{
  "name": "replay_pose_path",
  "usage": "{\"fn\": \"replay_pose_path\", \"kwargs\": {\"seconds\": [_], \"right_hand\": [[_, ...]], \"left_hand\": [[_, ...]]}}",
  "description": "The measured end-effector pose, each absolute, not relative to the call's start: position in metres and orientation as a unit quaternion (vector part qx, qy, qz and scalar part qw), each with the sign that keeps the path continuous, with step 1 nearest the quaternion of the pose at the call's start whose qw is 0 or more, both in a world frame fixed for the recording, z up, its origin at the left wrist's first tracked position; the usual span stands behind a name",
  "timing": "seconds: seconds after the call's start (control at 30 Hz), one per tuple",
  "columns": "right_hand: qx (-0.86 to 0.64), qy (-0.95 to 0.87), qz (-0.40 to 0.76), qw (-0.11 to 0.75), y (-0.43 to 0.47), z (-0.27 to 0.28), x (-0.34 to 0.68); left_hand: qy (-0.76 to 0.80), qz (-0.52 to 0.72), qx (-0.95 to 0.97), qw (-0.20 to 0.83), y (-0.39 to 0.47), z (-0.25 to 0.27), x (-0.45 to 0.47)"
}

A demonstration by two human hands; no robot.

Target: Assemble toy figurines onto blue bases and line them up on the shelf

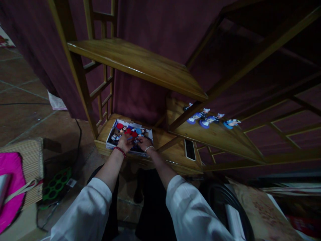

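Both hands (125, 143) reach past the box edge (109, 146) among figurines (120, 126), grip unclear, room rightward along the shelf (173, 151).

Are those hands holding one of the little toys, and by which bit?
Can't tell: the left hand and right hand are among figurines in the box, but any grip is too small to see.

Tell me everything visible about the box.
The box is shallow, open-topped and rectangular, with pale walls, apparently cardboard. It lies flat on the lower shelf, toward the left end, holding small red, blue and white figurines. The left hand and right hand reach in over its near side; contact with its walls is unclear.
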State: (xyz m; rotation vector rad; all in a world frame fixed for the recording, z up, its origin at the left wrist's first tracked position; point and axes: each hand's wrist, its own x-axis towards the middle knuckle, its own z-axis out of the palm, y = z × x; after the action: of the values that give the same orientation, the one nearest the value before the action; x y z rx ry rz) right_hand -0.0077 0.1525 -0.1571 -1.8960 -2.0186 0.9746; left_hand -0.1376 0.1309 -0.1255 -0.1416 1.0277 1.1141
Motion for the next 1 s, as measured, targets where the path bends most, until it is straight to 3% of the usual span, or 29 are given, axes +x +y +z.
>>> {"fn": "replay_pose_path", "kwargs": {"seconds": [1.0], "right_hand": [[-0.585, -0.599, 0.492, 0.238, 0.151, -0.161, -0.013]], "left_hand": [[0.522, 0.523, -0.061, 0.672, 0.134, -0.122, -0.149]]}}
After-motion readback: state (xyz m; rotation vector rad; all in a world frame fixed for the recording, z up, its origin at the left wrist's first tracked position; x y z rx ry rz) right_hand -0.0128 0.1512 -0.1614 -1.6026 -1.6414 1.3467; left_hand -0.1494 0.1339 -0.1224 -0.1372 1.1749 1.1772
